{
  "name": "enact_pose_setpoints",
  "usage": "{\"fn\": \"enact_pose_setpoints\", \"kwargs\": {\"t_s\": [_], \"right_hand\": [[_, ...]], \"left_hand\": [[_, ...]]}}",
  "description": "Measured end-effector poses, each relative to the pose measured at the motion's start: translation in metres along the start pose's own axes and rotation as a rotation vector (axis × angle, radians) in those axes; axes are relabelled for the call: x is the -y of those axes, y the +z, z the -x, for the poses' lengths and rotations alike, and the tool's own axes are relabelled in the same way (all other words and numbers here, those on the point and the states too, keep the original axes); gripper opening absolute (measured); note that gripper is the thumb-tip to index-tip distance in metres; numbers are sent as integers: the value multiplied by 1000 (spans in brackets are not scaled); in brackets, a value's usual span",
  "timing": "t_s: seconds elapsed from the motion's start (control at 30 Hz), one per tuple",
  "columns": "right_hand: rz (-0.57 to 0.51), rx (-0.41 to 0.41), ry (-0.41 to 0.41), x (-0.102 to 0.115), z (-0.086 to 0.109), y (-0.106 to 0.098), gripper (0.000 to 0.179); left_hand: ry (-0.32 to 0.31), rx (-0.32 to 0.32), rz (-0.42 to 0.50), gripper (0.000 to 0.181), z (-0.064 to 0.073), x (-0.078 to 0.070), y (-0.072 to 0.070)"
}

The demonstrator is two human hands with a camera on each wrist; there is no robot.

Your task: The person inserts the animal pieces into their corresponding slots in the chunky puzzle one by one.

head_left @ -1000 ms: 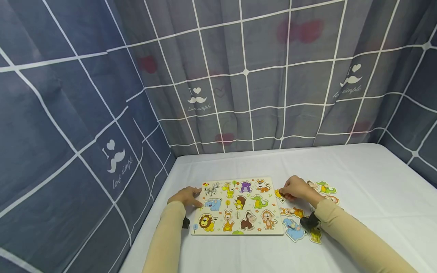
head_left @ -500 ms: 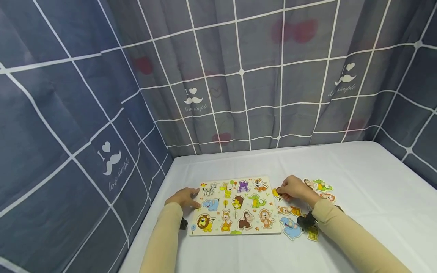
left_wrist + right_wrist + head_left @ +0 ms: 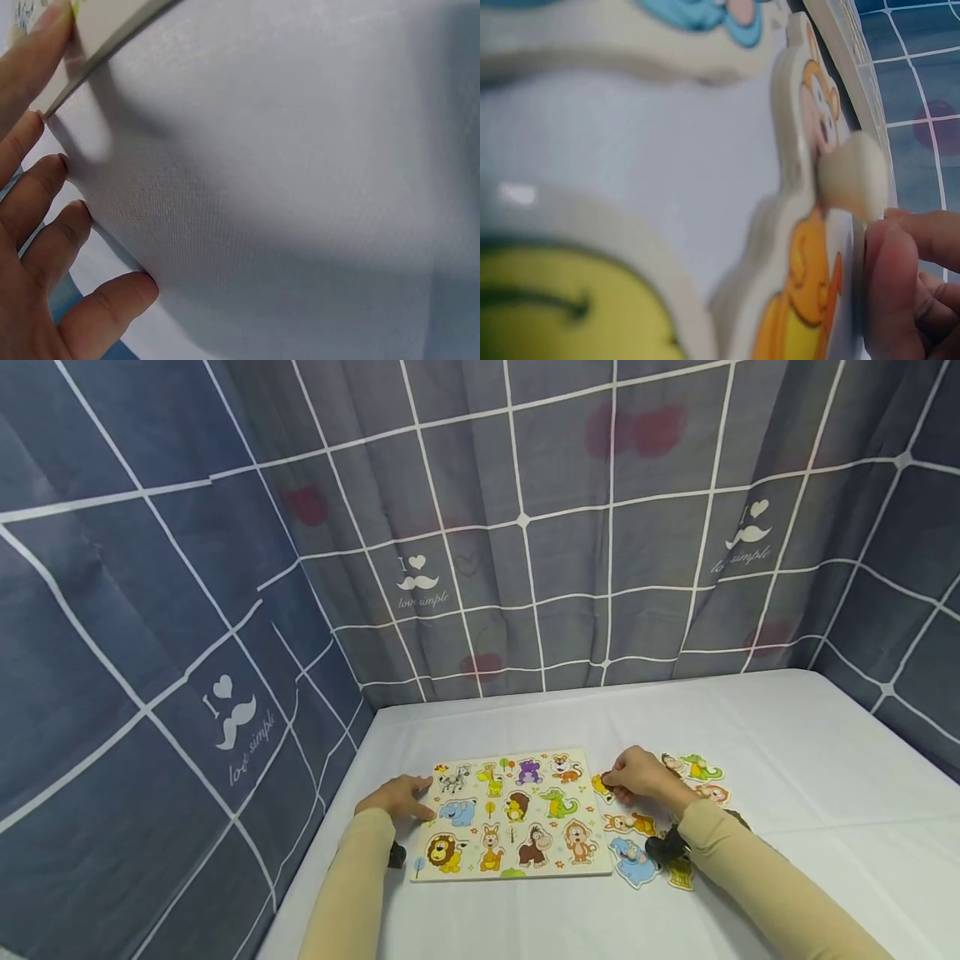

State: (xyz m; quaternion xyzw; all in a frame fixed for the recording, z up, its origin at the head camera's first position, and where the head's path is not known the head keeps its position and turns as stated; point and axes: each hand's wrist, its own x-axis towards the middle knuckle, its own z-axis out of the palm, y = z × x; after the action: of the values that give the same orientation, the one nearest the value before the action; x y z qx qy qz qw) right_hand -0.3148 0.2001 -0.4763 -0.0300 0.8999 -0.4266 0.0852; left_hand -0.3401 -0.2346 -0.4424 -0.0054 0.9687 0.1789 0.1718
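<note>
A pale puzzle board (image 3: 510, 837) printed with cartoon animals lies on the white-covered table. My left hand (image 3: 396, 798) rests at its left edge, fingers spread; in the left wrist view the thumb (image 3: 45, 52) lies over the board's edge. To the right of the board, my right hand (image 3: 643, 777) pinches a small yellow-and-brown animal puzzle piece (image 3: 600, 787), partly hidden by the fingers. In the right wrist view the fingertips (image 3: 889, 262) show behind a kangaroo piece (image 3: 806, 262) with a pale round knob (image 3: 855, 176).
Below the right hand lie a blue elephant piece (image 3: 634, 864) and a yellow piece (image 3: 681, 873). Beyond the right wrist are a crocodile piece (image 3: 701, 767) and a monkey piece (image 3: 712, 793). A grey checked curtain (image 3: 480, 568) hangs behind the table.
The head view has shifted slightly, sliding the whole scene left. Both hands keep their places against the board and the pinched piece.
</note>
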Motion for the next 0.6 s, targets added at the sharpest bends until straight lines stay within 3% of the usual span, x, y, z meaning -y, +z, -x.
{"fn": "enact_pose_setpoints", "kwargs": {"t_s": [0.3, 0.6], "right_hand": [[-20, 9, 11, -3, -1, -2, 22], [-11, 26, -38, 6, -1, -19, 23]], "left_hand": [[-2, 2, 7, 83, 2, -1, 3], [-16, -13, 16, 84, -2, -2, 1]]}}
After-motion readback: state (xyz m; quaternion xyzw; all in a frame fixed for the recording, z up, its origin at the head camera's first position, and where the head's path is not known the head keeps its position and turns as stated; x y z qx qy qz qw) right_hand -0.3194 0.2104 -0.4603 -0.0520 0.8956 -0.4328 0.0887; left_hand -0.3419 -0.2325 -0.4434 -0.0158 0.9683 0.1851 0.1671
